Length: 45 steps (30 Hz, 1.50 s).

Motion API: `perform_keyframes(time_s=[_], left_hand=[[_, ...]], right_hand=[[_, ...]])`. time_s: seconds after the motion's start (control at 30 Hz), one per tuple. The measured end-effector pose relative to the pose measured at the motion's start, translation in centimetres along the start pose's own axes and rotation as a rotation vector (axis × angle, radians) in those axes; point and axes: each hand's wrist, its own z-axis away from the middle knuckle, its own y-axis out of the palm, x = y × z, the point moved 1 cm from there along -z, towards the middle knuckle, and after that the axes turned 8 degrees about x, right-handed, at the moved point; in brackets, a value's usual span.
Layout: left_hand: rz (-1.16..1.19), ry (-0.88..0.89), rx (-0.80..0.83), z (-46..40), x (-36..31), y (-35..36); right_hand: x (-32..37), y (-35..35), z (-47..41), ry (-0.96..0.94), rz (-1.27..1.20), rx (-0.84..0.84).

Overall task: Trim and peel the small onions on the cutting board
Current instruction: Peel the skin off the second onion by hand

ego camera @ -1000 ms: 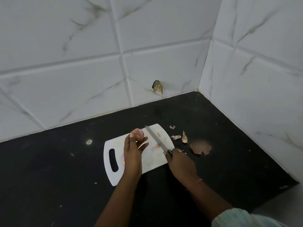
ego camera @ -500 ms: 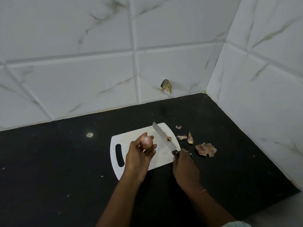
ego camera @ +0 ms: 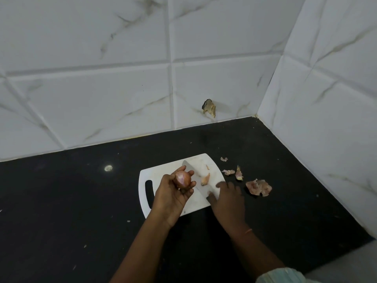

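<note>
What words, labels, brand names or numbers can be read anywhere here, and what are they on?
None. No writing shows on the white cutting board, the knife blade, the black counter or the marbled wall tiles.
The small onion in the left hand and the peels carry no text either.

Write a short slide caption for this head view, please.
Left hand holds a small onion above the cutting board; right hand rests on the knife.
</note>
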Motion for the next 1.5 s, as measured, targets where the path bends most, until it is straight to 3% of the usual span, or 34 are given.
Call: perform_keyframes(time_s=[0.23,0.4,0.53,0.63,0.7,0.8,0.9,1.03,1.1,1.23,1.5], left_hand=[[-0.07,-0.01,0.02,0.6,-0.7,-0.4],[-0.073,-0.007,0.047,0.7,-1.2,0.1],[-0.068,0.01,0.091,0.9,-0.9,0.7],[-0.09,0.046,0.115,0.9,-0.4,1.9],[-0.175,0.102,0.138,1.2,0.0,2.7],[-0.359,0.2,0.205,2.0,0.6,3.6],[-0.431,0.254,0.252,2.6,0.8,3.4],[-0.626,0.363,0.326,3.1,0.6,3.4],[-0.688,0.409,0.337,3.3,0.5,3.6],[-0.741,0.464,0.358,3.4,0.3,3.6],[-0.74,0.478,0.337,3.4,1.1,3.9]], right_hand=[[1.4,1.2,-5.1,-0.177,-0.116,0.057],[-0.4,0.3,-6.3,-0.065,-0.353,-0.088],[-1.6,-2.6,-5.2,0.024,-0.137,-0.044],[0.5,-5.8,-2.4,-0.156,-0.439,-0.225],[2.9,-7.7,0.0,-0.27,-0.674,-0.18],[5.2,-8.4,2.1,-0.398,-0.697,-0.079],[5.3,-8.3,2.4,-0.37,-0.765,-0.087],[4.9,-8.4,3.1,-0.246,-1.181,-0.04],[4.7,-8.3,3.4,-0.239,-1.264,-0.079],[4.5,-8.2,3.6,-0.223,-1.322,-0.147],[4.6,-8.8,3.9,-0.224,-1.084,-0.211]])
